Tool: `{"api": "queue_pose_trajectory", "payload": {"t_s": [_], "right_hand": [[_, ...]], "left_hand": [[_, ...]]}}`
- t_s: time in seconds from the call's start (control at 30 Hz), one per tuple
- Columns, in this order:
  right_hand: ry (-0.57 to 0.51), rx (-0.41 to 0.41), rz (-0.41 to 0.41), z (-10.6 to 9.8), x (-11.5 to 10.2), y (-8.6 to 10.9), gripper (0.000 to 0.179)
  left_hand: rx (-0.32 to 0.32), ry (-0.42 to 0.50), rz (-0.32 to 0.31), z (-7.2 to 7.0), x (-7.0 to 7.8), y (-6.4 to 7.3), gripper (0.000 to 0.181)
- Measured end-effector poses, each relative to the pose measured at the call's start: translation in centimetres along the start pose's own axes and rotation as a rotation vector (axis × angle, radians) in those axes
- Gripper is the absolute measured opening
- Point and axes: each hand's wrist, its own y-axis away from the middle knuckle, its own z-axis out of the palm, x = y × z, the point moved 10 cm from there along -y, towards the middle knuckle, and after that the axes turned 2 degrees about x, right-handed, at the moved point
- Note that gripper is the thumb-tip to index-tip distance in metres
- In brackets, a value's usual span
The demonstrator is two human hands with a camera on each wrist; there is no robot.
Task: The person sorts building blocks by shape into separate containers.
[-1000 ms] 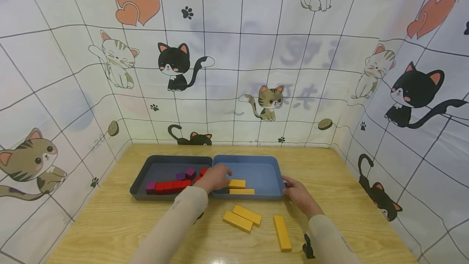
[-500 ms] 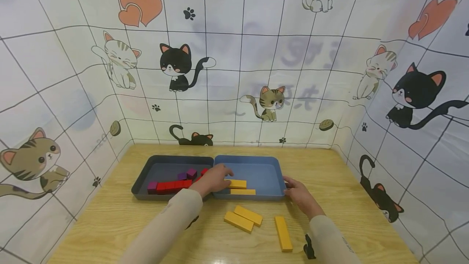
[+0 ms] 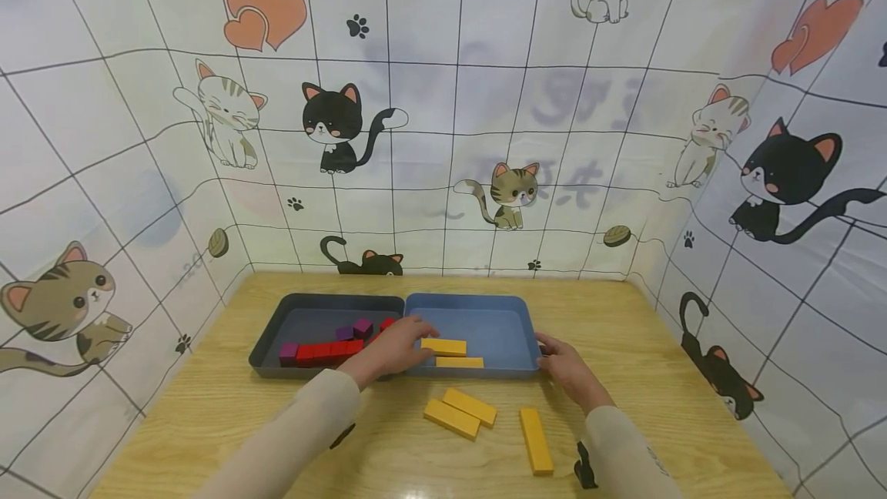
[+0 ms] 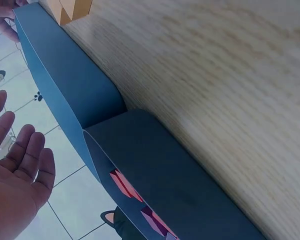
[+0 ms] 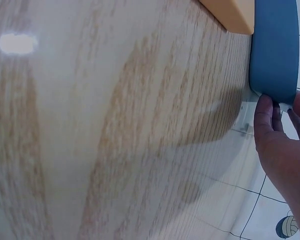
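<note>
My left hand [image 3: 398, 346] hovers over the left end of the blue tray [image 3: 488, 322], nothing in it. Its fingers appear loosely bent and spread in the left wrist view. Just beyond the fingertips, a yellow rectangular block [image 3: 446, 348] lies in the tray, with a second yellow block [image 3: 460, 363] along the front wall. My right hand [image 3: 571, 372] is at the right end of the same tray. In the right wrist view its fingertips [image 5: 264, 102] touch the tray's outer end wall.
A dark grey tray [image 3: 266, 337] adjoins the blue one on the left, holding red cubes [image 3: 329, 353] and purple cubes [image 3: 363, 327]. On the wooden table, two overlapping yellow blocks [image 3: 450, 417] lie in front, with another yellow block [image 3: 536, 441] to their right. A cat-print cloth [image 3: 450, 137] surrounds the table.
My left hand has drawn back left and toward me, uncovering the left end of the yellow block in the blue tray. My right hand stays at the tray's end.
</note>
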Motion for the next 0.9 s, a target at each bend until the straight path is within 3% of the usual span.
{"api": "queue_pose_trajectory", "payload": {"t_s": [0.33,0.57,0.73,0.9], "right_hand": [[-0.019,-0.002,-0.002,0.1,-0.1,-0.1,0.056],[-0.028,-0.028,-0.019,0.2,-0.2,0.1,0.056],[-0.033,-0.027,-0.021,0.2,-0.1,0.2,0.056],[-0.022,-0.022,-0.022,0.1,-0.2,0.2,0.056]], "left_hand": [[-0.026,0.092,-0.030,0.6,0.0,1.7,0.036],[-0.028,0.142,0.037,0.8,1.3,3.0,0.037],[-0.068,0.184,0.028,1.8,2.1,3.9,0.037],[-0.102,0.167,0.013,3.2,2.5,4.5,0.040]]}}
